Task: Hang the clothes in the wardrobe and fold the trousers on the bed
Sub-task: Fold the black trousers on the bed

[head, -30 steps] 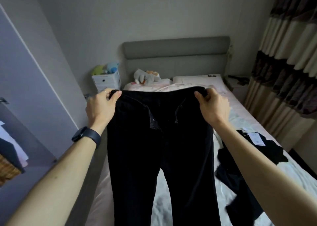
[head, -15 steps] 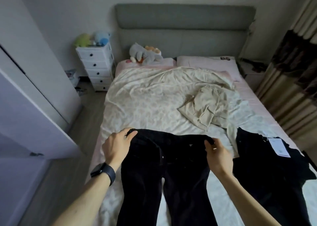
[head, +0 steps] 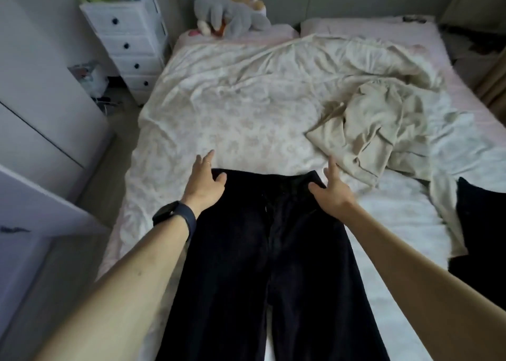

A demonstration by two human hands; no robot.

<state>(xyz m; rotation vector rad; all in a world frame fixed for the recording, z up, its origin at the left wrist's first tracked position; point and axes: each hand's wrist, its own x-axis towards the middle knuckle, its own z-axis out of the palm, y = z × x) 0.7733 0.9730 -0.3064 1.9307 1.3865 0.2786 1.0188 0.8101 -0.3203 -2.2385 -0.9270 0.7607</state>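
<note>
Black trousers (head: 260, 251): flat on bed (head: 232, 108). Waistband pinched half a second ago, now released. Left hand (head: 205, 181), right hand (head: 332, 193): fingers spread, gripping nothing, touching waistband corners. Long axis lengthwise along bed; waistband toward headboard, legs toward person.

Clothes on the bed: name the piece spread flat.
The black trousers nearest the camera, legs laid straight. The beige garment lies crumpled; the dark garment at the right edge is cut off.

Dim, soft daylight from the right side; slight motion blur overall, wide-angle bending at edges, dark trousers (head: 268, 251) lack detail.
</note>
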